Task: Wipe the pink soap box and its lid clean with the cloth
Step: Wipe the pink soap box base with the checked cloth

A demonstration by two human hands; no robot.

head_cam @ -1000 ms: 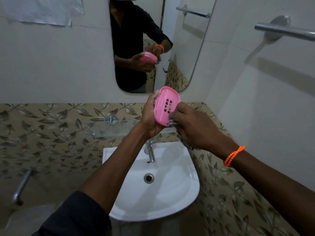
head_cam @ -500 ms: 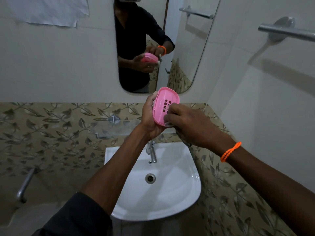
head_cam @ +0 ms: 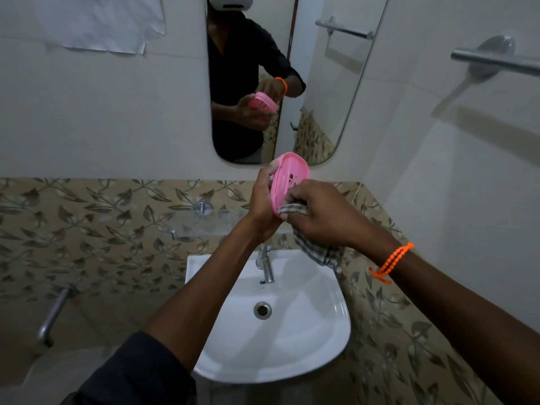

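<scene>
My left hand (head_cam: 263,203) grips a pink soap box (head_cam: 289,176) upright above the sink, its slotted inner face turned toward me. My right hand (head_cam: 324,214) holds a grey checked cloth (head_cam: 315,249) bunched in its fingers and presses it against the lower edge of the box. The rest of the cloth hangs down under my right wrist. The mirror shows both hands and the box from the other side. I see no separate lid; whether this piece is the box or the lid I cannot tell.
A white sink (head_cam: 321,340) with a chrome tap (head_cam: 267,267) lies below the hands. A glass shelf (head_cam: 204,223) runs along the leaf-patterned tiles. A mirror (head_cam: 321,83) hangs ahead, a towel rail (head_cam: 496,59) at the right, a metal pipe (head_cam: 52,317) low at the left.
My right hand slid up over the slotted face, then back down to the bottom edge of the box, and more cloth now hangs below it. The left hand kept its grip.
</scene>
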